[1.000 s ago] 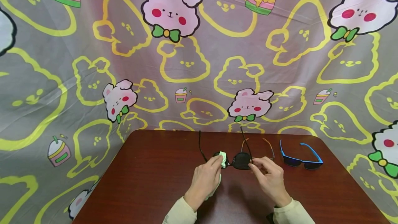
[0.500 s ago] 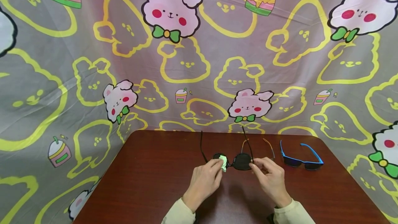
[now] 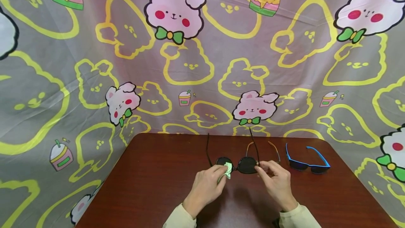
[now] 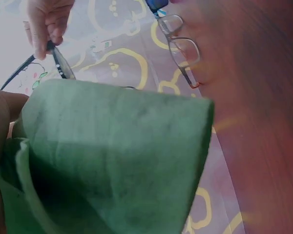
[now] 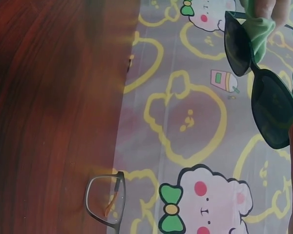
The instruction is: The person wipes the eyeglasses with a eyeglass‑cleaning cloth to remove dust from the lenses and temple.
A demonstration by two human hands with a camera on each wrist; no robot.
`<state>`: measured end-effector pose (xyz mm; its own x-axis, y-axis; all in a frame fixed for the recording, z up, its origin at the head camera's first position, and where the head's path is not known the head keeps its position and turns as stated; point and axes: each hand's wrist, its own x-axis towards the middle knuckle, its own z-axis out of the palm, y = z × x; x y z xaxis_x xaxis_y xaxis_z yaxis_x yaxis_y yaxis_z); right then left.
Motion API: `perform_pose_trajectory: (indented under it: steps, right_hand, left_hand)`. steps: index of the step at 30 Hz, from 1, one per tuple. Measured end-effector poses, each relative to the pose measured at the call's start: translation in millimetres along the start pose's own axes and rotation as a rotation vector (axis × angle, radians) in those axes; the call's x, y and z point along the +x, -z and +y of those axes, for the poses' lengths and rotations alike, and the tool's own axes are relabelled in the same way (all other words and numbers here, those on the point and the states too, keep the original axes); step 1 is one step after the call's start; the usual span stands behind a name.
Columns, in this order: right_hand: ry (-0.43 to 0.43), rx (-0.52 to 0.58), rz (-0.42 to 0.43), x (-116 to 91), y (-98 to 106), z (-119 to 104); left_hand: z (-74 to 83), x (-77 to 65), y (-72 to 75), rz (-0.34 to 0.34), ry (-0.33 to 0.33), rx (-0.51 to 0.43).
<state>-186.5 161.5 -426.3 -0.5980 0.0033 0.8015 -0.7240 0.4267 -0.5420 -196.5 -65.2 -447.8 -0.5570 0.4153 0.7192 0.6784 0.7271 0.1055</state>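
Black sunglasses (image 3: 247, 165) are held up over the table, temples pointing away towards the back. My right hand (image 3: 276, 184) pinches their right end between thumb and fingers, near the hinge. A light green cloth (image 3: 228, 171) is gripped in my left hand (image 3: 204, 187), its folded edge overlapping the inner lower part of the left lens. The left wrist view is largely filled by the green cloth (image 4: 112, 131), which hides most of the sunglasses there. In the right wrist view both dark lenses (image 5: 276, 109) show, with the cloth bunched against the left one.
Blue-framed sunglasses (image 3: 298, 165) rest on the brown table (image 3: 152, 171) at the right. Clear-lensed glasses with orange-brown temples (image 3: 274, 149) lie behind my right hand, partly hidden. A patterned curtain (image 3: 196, 52) stands behind the table's back edge.
The cloth has slid down the left lens, uncovering its upper part. The sunglasses have shifted slightly to the right, both hands keeping their hold. The cloth's tail below my left hand has gone from sight.
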Motion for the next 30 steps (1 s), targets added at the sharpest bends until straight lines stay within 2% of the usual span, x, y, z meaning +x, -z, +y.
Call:
perform_pose_trajectory:
  steps: [5, 12, 18, 24, 30]
  right_hand:
    - [-0.033, -0.015, 0.0, -0.6, 0.9, 2.2]
    - [-0.005, -0.05, 0.031, 0.9, -1.1, 2.1]
    - [-0.035, -0.02, 0.002, 2.1, -4.2, -3.3]
    - [-0.094, -0.006, -0.028, 1.1, -5.1, -7.3]
    - [-0.095, 0.009, -0.039, -9.5, -8.8, 20.3]
  left_hand:
    - [3.3, 0.2, 3.8, 0.017, -0.022, -0.08]
    - [11.6, 3.5, 7.0, 0.065, -0.086, -0.167]
    - [20.0, 6.1, 4.7, 0.082, -0.089, -0.171]
    - [24.4, 7.5, -0.5, 0.086, -0.087, -0.126]
    - [25.7, 9.2, -4.0, 0.075, -0.103, -0.092]
